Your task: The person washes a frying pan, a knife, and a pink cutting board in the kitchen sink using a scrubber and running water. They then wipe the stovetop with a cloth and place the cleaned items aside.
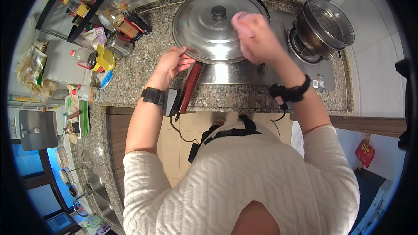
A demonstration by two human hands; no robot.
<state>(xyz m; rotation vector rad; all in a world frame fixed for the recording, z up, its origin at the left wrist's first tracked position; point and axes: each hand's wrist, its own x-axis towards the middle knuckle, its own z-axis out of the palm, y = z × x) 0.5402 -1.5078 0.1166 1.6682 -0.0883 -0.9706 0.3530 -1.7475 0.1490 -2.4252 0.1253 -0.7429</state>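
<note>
A large round metal lid (202, 39) with a black knob (218, 12) covers a pan on the gas hob. The pan's dark red handle (191, 88) points towards me. My left hand (176, 61) pinches the lid's near left rim between thumb and fingers. Over the lid's right side, my right hand (256, 37) is closed on a pink cloth (244, 23), which is somewhat blurred. Whether the cloth touches the lid I cannot tell. The pan's body is mostly hidden under the lid.
A pot with a steamer insert (321, 27) stands on the right burner. Bottles (125, 24), a glass jar (119, 44) and a yellow container (105, 58) crowd the granite worktop (147, 52) at left, below a black rack (86, 16). A sink (101, 186) lies at lower left.
</note>
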